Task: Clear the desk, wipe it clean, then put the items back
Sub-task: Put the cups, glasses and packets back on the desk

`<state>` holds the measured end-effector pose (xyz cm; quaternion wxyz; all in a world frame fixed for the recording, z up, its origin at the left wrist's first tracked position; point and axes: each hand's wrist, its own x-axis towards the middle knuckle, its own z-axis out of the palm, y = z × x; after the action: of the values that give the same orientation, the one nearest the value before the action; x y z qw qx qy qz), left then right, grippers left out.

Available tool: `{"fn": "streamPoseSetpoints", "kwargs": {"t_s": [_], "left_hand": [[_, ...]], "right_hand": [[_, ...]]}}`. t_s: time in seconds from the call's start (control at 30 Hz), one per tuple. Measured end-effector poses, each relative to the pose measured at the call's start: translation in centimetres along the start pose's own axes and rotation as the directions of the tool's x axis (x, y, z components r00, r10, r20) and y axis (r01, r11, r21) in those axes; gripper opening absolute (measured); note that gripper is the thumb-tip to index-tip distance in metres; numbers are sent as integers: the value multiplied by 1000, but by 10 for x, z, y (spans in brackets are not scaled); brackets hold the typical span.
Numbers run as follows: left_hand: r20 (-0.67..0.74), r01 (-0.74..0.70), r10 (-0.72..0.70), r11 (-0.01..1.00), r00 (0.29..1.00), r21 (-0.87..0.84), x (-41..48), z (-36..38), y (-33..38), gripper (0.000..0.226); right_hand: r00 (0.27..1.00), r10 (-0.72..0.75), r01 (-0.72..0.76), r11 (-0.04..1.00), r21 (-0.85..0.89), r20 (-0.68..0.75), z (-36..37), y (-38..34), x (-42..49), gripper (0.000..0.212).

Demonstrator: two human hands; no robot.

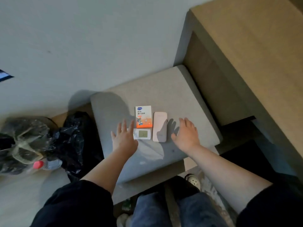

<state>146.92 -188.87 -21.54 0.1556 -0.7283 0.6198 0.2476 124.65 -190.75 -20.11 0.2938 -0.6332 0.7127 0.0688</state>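
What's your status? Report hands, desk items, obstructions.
Both open: left hand over the left end of the white display unit, right hand beside the pink case, not touching. Those and the orange box on the desk. Nothing in the way.

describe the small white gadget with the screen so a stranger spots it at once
On the grey padded surface, three small items sit together. The white gadget lies on the near side of the orange-and-white box, left of the pink slab, its left end hidden by the left hand. Only it has a greenish square screen.
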Motion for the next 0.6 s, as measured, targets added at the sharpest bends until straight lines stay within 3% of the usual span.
{"fn": "streamPoseSetpoints", "kwargs": {"t_s": [0.27, 0.5, 0.6], "left_hand": [[124, -121, 113, 991, 986, 61, 81, 64, -33, 81], [-8, -344, 355, 912, 935, 223, 110, 84, -50, 64], [35, -392, 390, 918, 920, 65, 100, 76, -57, 65]], "right_hand": [[934, 180, -250, 947, 203, 310, 87, -18, 59, 67], [893, 357, -443, 808, 388, 275, 106, -33, 99, 70], [889, 334, -453, 730, 511, 312, 106, -13, 106, 41]]}}
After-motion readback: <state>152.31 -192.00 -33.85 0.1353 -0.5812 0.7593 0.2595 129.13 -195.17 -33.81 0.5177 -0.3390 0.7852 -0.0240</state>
